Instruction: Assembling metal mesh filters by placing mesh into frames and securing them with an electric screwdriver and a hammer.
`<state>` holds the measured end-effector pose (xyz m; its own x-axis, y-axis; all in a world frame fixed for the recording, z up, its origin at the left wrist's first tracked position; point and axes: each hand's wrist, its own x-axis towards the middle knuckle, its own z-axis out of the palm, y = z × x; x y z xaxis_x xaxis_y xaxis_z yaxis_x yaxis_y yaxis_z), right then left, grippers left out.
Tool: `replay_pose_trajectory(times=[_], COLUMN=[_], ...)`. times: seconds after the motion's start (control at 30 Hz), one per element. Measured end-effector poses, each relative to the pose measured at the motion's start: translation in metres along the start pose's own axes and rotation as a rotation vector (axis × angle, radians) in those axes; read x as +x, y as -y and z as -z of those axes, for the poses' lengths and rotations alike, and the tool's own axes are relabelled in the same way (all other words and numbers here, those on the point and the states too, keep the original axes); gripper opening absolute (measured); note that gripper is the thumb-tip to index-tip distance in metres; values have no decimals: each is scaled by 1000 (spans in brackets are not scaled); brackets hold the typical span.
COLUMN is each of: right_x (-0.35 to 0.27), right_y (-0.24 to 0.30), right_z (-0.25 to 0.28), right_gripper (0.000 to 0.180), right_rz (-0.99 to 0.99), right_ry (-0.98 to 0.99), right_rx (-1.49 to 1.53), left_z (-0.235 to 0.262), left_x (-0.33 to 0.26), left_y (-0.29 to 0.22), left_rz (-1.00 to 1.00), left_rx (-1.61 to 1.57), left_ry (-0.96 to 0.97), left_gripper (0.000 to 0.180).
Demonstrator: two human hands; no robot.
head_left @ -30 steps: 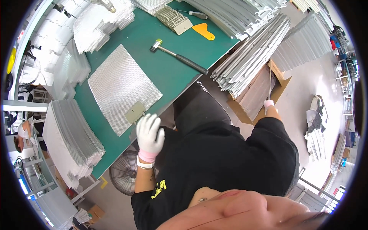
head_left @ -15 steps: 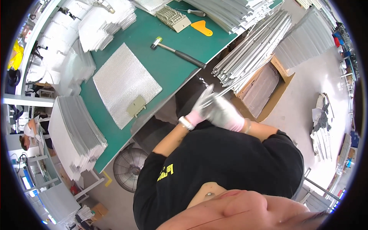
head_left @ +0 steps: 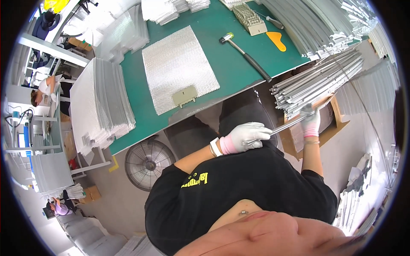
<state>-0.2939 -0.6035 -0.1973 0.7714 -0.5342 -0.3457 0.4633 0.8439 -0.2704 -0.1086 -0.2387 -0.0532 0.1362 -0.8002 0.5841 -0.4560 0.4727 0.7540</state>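
Observation:
Both of my hands wear white gloves with pink cuffs. In front of my chest, my left hand (head_left: pixel 247 137) is closed around one end of some thin metal strips (head_left: pixel 285 126). Farther to the right, my right hand (head_left: pixel 310 120) grips the same strips along their length, beside a pile of long metal strips (head_left: pixel 318 83). How many strips I hold, I cannot tell. A silvery mesh sheet (head_left: pixel 179 64) lies flat on the green table (head_left: pixel 171 128), with a small beige notched plate (head_left: pixel 184 96) on its near edge.
On the table are a mallet (head_left: pixel 247 57), an orange scraper (head_left: pixel 276 41), a screwdriver (head_left: pixel 274 22) and a beige slotted block (head_left: pixel 250 20). Stacked sheets (head_left: pixel 100 102) stand at the left. A cardboard box (head_left: pixel 337 121) is below the strip pile; a floor fan (head_left: pixel 149 164) stands under the table edge.
My hands have moved from close together to well apart, the right one going right along the strips. The view has turned, so the table contents appear shifted right and upward.

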Motion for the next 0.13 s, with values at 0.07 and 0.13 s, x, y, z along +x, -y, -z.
replay_pose_trajectory(times=[0.07,0.13], right_x=[33,41], right_y=[24,92], right_z=[1,65], right_gripper=[40,40], right_rz=[239,283], right_ry=[-373,-110], right_rx=[-177,-321], left_z=[-6,-8], left_x=[-11,-5], left_y=[5,10], left_rz=[21,66], left_rx=[16,-61], left_ry=[-36,30], left_gripper=[26,29])
